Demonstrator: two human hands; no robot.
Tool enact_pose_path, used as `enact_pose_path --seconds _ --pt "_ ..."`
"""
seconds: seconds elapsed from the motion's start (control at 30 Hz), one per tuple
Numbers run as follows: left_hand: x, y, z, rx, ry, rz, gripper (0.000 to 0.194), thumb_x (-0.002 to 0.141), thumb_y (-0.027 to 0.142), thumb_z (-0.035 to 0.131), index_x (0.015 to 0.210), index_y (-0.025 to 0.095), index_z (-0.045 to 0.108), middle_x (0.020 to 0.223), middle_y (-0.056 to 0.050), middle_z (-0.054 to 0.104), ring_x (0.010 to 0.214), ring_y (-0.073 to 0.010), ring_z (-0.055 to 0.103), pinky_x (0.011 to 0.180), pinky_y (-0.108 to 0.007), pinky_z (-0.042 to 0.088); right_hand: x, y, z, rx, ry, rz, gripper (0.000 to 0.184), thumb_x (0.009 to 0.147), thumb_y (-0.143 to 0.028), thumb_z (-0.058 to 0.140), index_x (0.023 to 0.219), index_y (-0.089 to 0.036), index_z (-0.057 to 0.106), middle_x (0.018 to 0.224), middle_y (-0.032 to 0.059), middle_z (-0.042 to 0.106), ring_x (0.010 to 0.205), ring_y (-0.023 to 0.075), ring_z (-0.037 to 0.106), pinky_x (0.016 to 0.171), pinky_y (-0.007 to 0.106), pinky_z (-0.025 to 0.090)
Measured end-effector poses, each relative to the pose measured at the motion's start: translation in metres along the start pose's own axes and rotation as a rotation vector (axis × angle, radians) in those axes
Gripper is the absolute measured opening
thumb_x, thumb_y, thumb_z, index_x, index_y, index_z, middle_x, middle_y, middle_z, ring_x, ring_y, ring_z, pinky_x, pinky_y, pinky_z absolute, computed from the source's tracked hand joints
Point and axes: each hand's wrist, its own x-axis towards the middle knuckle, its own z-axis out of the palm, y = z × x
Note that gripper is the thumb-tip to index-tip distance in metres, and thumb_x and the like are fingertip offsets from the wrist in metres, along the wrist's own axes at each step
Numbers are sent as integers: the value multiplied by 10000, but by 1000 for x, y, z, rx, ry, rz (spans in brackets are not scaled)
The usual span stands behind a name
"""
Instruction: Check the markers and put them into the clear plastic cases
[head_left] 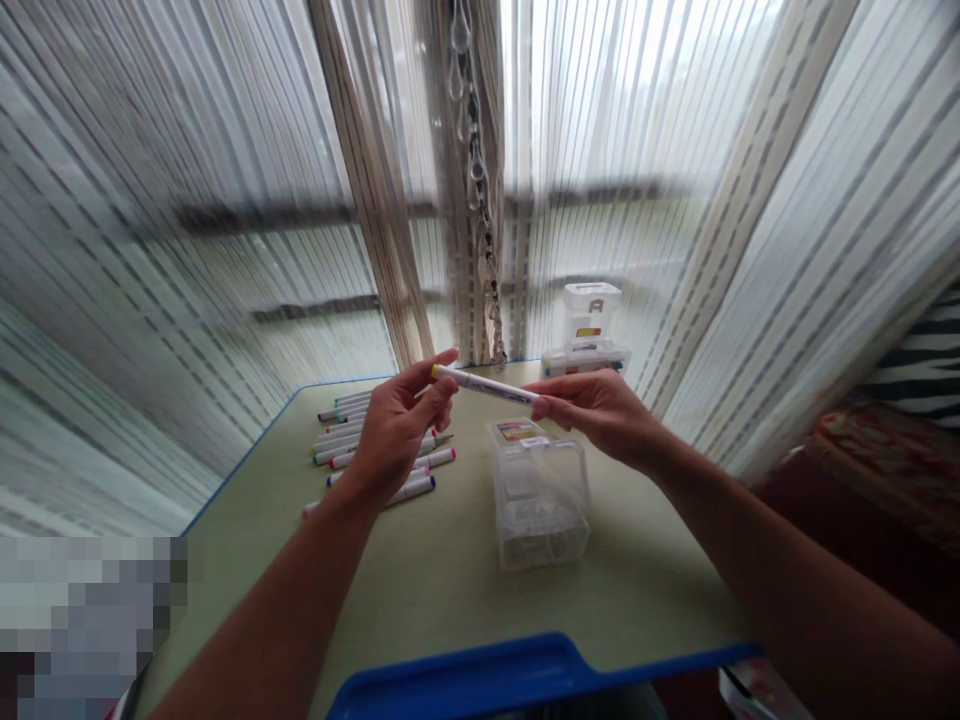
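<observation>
- left hand pinches the white marker by its yellow end
- right hand has the other end, fingers closed too
- marker's up off the table, between both hands

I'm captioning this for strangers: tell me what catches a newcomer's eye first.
First, the white marker with a yellow end, held between the left hand and right hand. Lower in view, a clear plastic box stands on the table, with more markers lying to its left.
</observation>
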Motion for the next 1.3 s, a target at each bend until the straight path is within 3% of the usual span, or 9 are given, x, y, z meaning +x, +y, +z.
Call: enact_pose_path --seconds 0.07,0.17,0.27,0.43,0.6,0.77,0.87,1.0,1.3 --pt "-1 0 4 -17 1 11 400 774 271 819 1164 214 749 783 0 636 589 -67 500 510 -205 431 0 -1 -2 -151 -6 -57 203 861 -351 728 956 -188 803 769 36 740 613 123 563 557 269 419" --pt "-3 2 11 -11 11 17 424 786 271 807 1198 216 727 1026 -61 700 695 -90 559 561 -216 473 2 0 -2 -317 100 -137 240 936 -368 633 884 -173 764 769 36 718 655 133 558 615 289 424" --pt "-4 1 16 40 47 12 418 814 283 776 1218 203 704 1197 -94 682 768 -110 595 608 -235 503 4 2 0 -183 255 -154 262 979 -419 563 912 -186 664 842 52 747 727 150 608 713 316 464" --pt "-3 -2 18 157 28 1 321 844 322 734 1104 134 730 968 -84 728 742 -124 594 603 -233 490 6 2 5 252 329 -90 244 834 -430 758 919 -231 645 908 30 758 936 202 700 772 326 486" --pt "-7 3 26 256 -103 16 379 838 391 740 1118 135 738 901 -81 747 742 -142 627 632 -245 488 3 -4 11 429 322 2 210 657 -311 901 803 -239 769 802 -24 725 707 121 608 718 282 472" --pt "-15 5 38 230 -237 50 371 855 362 733 1163 156 743 924 -95 768 808 -180 681 709 -285 513 -2 -10 20 474 205 41 202 655 -286 911 820 -237 805 802 -5 752 768 134 641 810 293 492" --pt "-16 5 40 204 -234 103 303 873 319 716 1130 167 764 889 -86 771 766 -159 659 680 -270 504 -3 -13 21 464 198 69 222 660 -320 909 828 -217 806 696 -7 700 655 104 585 677 254 486" --pt "-14 6 31 177 -158 92 282 881 299 704 1121 169 772 791 -66 747 597 -108 542 556 -241 437 -2 -16 11 539 297 69 232 707 -358 875 855 -203 785 564 -46 549 509 64 435 460 190 357" --pt "-14 5 20 -158 -225 -58 283 884 269 697 1153 215 767 924 -83 714 649 -109 583 585 -255 446 5 -7 -1 605 353 166 275 696 -400 858 822 -181 749 593 -9 644 437 69 472 383 188 346"
